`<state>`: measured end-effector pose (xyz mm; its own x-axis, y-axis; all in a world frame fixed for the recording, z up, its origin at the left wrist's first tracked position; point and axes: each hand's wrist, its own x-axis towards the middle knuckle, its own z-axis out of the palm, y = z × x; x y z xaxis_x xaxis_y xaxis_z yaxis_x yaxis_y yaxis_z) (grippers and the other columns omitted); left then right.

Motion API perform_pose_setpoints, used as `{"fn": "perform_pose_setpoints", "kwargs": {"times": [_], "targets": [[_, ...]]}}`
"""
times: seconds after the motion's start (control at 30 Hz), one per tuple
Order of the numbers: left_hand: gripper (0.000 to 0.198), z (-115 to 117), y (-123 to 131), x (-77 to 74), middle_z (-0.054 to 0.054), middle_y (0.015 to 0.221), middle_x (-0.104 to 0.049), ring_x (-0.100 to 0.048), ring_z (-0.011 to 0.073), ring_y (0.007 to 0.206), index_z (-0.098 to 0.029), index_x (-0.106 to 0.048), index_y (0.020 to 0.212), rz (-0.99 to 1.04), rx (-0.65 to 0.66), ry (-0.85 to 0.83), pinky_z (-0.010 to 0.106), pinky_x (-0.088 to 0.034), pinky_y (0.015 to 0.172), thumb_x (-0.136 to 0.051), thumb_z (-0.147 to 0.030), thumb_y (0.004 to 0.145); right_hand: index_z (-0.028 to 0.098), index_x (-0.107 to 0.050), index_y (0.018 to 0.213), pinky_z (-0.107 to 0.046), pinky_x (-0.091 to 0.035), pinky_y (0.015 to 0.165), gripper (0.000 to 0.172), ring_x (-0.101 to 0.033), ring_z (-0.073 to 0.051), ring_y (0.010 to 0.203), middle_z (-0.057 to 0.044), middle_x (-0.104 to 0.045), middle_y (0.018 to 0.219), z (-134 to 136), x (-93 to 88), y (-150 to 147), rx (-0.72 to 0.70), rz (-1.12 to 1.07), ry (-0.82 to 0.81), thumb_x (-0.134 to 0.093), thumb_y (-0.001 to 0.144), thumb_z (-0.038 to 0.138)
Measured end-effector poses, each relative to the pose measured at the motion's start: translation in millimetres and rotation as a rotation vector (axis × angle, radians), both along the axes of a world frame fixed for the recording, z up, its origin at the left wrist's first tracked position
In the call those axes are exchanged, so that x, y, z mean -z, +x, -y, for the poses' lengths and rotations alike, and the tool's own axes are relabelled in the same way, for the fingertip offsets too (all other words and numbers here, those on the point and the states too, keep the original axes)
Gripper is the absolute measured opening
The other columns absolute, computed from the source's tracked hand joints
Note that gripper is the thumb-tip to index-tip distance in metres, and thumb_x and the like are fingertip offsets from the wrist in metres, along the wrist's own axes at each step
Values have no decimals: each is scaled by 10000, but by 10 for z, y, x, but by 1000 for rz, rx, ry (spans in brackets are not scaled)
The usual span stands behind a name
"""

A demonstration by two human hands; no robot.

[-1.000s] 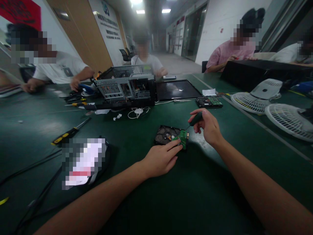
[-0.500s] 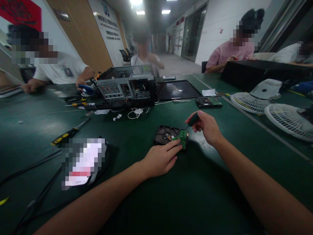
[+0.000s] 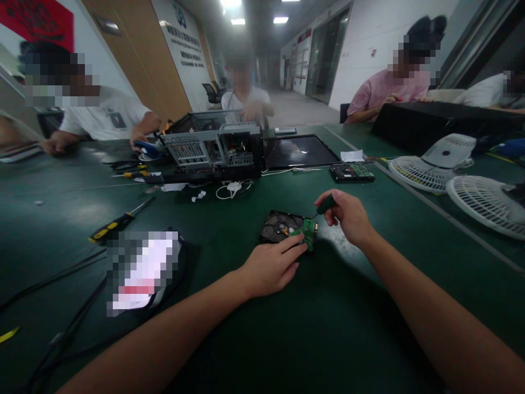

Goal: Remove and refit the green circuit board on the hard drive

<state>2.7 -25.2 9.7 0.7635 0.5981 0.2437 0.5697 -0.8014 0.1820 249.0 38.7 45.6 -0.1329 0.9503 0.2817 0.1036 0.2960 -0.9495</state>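
Note:
A hard drive (image 3: 271,224) lies on the green table with its underside up, a green circuit board (image 3: 310,225) across its right part. My left hand (image 3: 273,268) rests over its near edge, fingers stretched out and their tips on the board; the thumb is off to the near side. In my closed right hand (image 3: 348,216) is a screwdriver with a dark green handle (image 3: 326,204), tilted so that its shaft points down and left at the board's far right corner. Whether the tip sits in a screw is too small to tell.
Beyond stand an opened computer case (image 3: 209,148), a flat dark panel (image 3: 299,151) and a second hard drive (image 3: 351,173). White fan parts (image 3: 426,164) lie right. At left are a yellow-black screwdriver (image 3: 110,227) and a pouch (image 3: 180,262) with straps. Several people sit around the table.
The view has shifted slightly. The screwdriver's handle leans a little more to the right in my right hand. My left hand stays on the drive. Across the table, a person's hand has lowered toward the case.

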Motion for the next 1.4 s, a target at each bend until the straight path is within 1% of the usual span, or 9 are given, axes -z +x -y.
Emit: {"fn": "perform_pose_setpoints", "kwargs": {"times": [0.03, 0.1, 0.17, 0.3, 0.47, 0.67, 1.0, 1.27, 1.4], "targets": [[487, 0, 1, -2, 98, 1597, -448, -667, 258, 1200, -199, -461, 1491, 1, 0, -3, 404, -624, 899, -477, -291, 1013, 193, -721, 909, -289, -318, 449, 455, -493, -120, 473, -30, -642, 688, -3, 2, 3, -9, -7, -2, -456, 1002, 551], [484, 1, 1, -3, 94, 1599, -445, -668, 258, 1195, -200, -461, 1491, 2, -2, -7, 413, -623, 906, -475, -293, 1016, 197, -705, 910, -289, -315, 438, 422, -498, -112, 472, -58, -711, 832, -6, 3, 3, -46, -36, -13, -461, 996, 531], [483, 0, 1, -1, 89, 1603, -440, -670, 260, 1189, -199, -459, 1492, 1, -2, -9, 421, -624, 907, -471, -294, 1019, 205, -682, 915, -286, -315, 431, 385, -499, -108, 473, -75, -743, 943, -6, 1, -2, -91, -62, -38, -464, 991, 514], [483, 0, 4, 10, 100, 1600, -441, -674, 257, 1178, -196, -458, 1492, 5, 0, -10, 416, -626, 898, -468, -292, 1019, 216, -667, 941, -279, -317, 426, 359, -486, -111, 467, -63, -739, 897, 2, -2, -8, -121, -71, -78, -486, 975, 524], [486, 4, 9, 1, 100, 1600, -441, -674, 260, 1181, -200, -455, 1495, 5, -4, -8, 417, -622, 906, -469, -299, 1019, 200, -718, 998, -275, -302, 417, 413, -463, -104, 471, -64, -712, 880, 0, -4, 0, -130, -69, -89, -473, 980, 531], [485, 3, 3, -3, 93, 1601, -440, -670, 258, 1191, -199, -452, 1496, -3, 0, -7, 418, -627, 898, -466, -298, 1021, 178, -748, 961, -278, -295, 415, 464, -459, -103, 472, -77, -697, 869, 2, -19, -8, -130, -87, -109, -455, 977, 536], [481, 0, -3, -7, 92, 1597, -448, -675, 257, 1181, -204, -462, 1489, -3, -6, -4, 408, -628, 889, -474, -302, 1018, 180, -723, 904, -293, -275, 426, 458, -440, -107, 466, -83, -713, 873, 2, -54, -15, -95, -89, -137, -455, 956, 549], [490, 1, -2, -8, 86, 1606, -436, -672, 259, 1180, -202, -448, 1501, -13, -5, -9, 415, -628, 887, -464, -303, 1022, 188, -736, 851, -301, -248, 461, 414, -404, -113, 504, -84, -718, 889, 1, -49, -19, -88, -66, -73, -489, 963, 500], [487, 6, 6, -4, 78, 1609, -433, -668, 257, 1190, -203, -450, 1499, -13, -10, -5, 414, -627, 897, -465, -301, 1022, 195, -766, 898, -307, -226, 477, 404, -394, -121, 520, -86, -728, 892, -9, -35, -13, -61, -62, -52, -486, 977, 474]]}}
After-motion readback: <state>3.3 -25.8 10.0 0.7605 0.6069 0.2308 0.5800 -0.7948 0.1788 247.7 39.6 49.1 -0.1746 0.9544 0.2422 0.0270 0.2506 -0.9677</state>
